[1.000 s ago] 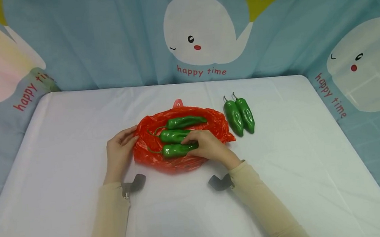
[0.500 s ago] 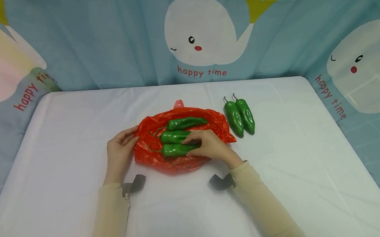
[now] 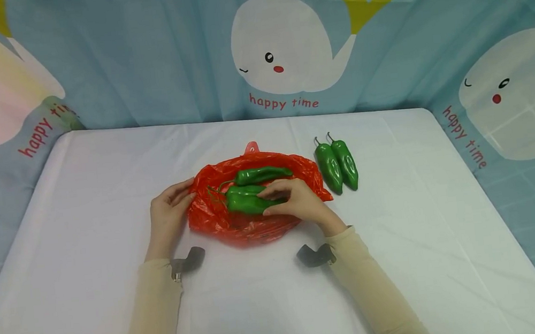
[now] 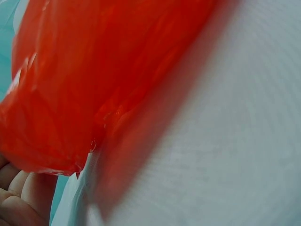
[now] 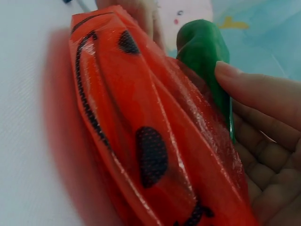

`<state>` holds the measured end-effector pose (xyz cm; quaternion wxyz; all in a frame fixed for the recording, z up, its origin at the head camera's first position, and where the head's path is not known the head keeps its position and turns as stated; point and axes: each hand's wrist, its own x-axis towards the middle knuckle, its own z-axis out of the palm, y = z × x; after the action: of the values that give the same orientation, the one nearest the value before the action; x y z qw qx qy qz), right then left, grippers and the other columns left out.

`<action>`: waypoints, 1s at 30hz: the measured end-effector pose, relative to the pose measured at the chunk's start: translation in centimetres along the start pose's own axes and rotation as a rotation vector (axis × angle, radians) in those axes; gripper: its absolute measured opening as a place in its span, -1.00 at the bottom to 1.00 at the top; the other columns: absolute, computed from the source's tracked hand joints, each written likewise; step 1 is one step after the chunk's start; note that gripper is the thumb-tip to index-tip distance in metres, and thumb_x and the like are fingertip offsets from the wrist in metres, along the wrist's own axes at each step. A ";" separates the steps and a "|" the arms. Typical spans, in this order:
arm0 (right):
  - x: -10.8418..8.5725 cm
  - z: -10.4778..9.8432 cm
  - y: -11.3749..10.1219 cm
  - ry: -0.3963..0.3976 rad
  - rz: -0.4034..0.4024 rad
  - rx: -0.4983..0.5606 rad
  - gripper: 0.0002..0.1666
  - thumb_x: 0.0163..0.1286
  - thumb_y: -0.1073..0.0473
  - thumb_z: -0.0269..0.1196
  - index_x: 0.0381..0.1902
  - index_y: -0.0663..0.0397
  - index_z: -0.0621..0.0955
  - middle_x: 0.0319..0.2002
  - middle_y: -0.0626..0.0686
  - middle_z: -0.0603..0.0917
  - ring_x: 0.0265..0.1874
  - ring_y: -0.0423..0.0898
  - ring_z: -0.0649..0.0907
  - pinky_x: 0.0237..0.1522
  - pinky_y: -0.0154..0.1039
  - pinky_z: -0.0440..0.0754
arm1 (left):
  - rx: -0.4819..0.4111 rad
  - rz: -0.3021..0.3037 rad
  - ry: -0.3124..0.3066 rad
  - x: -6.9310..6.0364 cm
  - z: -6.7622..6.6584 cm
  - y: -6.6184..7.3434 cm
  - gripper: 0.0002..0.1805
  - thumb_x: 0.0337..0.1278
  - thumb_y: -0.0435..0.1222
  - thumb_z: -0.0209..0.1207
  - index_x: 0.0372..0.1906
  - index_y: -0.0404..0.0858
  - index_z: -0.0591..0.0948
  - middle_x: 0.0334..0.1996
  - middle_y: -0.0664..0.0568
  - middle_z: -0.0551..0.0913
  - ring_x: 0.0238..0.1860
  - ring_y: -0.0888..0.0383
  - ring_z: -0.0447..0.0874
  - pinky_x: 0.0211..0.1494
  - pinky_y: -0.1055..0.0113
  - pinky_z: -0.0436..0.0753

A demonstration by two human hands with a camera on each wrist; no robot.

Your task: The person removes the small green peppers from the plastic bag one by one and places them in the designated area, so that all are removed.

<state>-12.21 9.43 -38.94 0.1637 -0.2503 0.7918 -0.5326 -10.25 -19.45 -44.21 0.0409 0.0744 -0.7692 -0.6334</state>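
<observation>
A red plastic bag (image 3: pixel 235 235) lies spread open at the middle of the table, with green peppers inside it. My left hand (image 3: pixel 168 214) pinches the bag's left rim; in the left wrist view only some of its fingers (image 4: pixel 28 190) show below the red plastic. Inside the bag, my right hand (image 3: pixel 300 204) pinches the nearest green pepper (image 3: pixel 247 205) by its right end, between thumb and fingers. That pepper partly covers a second pepper (image 3: pixel 245 189) just behind it. Farther back lies a third pepper (image 3: pixel 263 175). The right wrist view shows the held pepper (image 5: pixel 204 49) above the bag's edge.
Two more green peppers (image 3: pixel 329 169) lie side by side on the white table (image 3: pixel 242 309), right of the bag. A blue curtain with whale prints (image 3: pixel 164 53) hangs behind the table's back edge. Dark wrist mounts (image 3: pixel 315 255) jut inward from both sleeves.
My right hand has shifted the nearest pepper slightly away from me and up, so that it overlaps the middle one. The left hand keeps its place at the bag's rim.
</observation>
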 end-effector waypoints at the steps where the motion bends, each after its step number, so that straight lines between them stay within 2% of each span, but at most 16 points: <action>1: -0.1 -0.1 -0.5 0.005 0.005 0.011 -0.63 0.09 0.37 0.40 -0.10 0.33 0.65 -0.16 0.18 0.68 -0.14 0.02 0.65 -0.01 -0.14 0.63 | -0.002 -0.001 -0.001 0.0 0.0 0.0 -0.61 0.22 -0.42 0.15 0.15 -0.37 0.52 0.17 -0.16 0.52 0.13 0.16 0.54 0.06 0.57 0.51; 3: -0.3 -0.2 -1.5 0.016 0.017 0.029 -0.64 0.09 0.43 0.37 -0.10 0.41 0.63 -0.15 0.25 0.67 -0.13 0.10 0.64 0.00 -0.07 0.62 | -0.001 -0.005 -0.003 0.0 0.0 0.0 -0.61 0.22 -0.42 0.15 0.16 -0.37 0.52 0.17 -0.15 0.52 0.13 0.16 0.54 0.06 0.58 0.51; 10: 0.5 -0.2 1.6 0.069 0.048 0.073 -0.61 0.10 0.37 0.39 -0.06 0.30 0.64 -0.09 0.18 0.67 -0.09 0.05 0.62 0.03 -0.09 0.61 | -0.001 -0.008 -0.006 0.0 0.0 0.0 -0.61 0.23 -0.40 0.15 0.16 -0.34 0.52 0.17 -0.14 0.52 0.15 0.13 0.52 0.07 0.58 0.50; 19: 0.4 -0.6 1.5 0.134 0.023 0.111 -0.62 0.09 0.31 0.41 -0.07 0.22 0.66 -0.12 0.09 0.67 -0.14 -0.02 0.64 -0.04 -0.17 0.64 | 0.014 -0.007 -0.005 0.1 0.0 -0.1 -0.61 0.23 -0.41 0.14 0.16 -0.37 0.52 0.18 -0.15 0.51 0.16 0.10 0.51 0.07 0.58 0.50; 30: 0.1 -1.4 1.7 0.193 0.035 0.123 -0.63 0.10 0.30 0.41 -0.08 0.18 0.67 -0.12 0.03 0.67 -0.15 -0.07 0.66 -0.06 -0.23 0.65 | 0.015 -0.028 -0.014 0.0 0.0 0.0 -0.60 0.24 -0.40 0.14 0.18 -0.33 0.52 0.19 -0.13 0.50 0.17 0.09 0.51 0.06 0.58 0.50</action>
<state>-13.40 10.99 -39.95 0.1110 -0.1737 0.7740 -0.5987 -10.26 -19.49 -44.24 0.0261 0.0807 -0.7732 -0.6285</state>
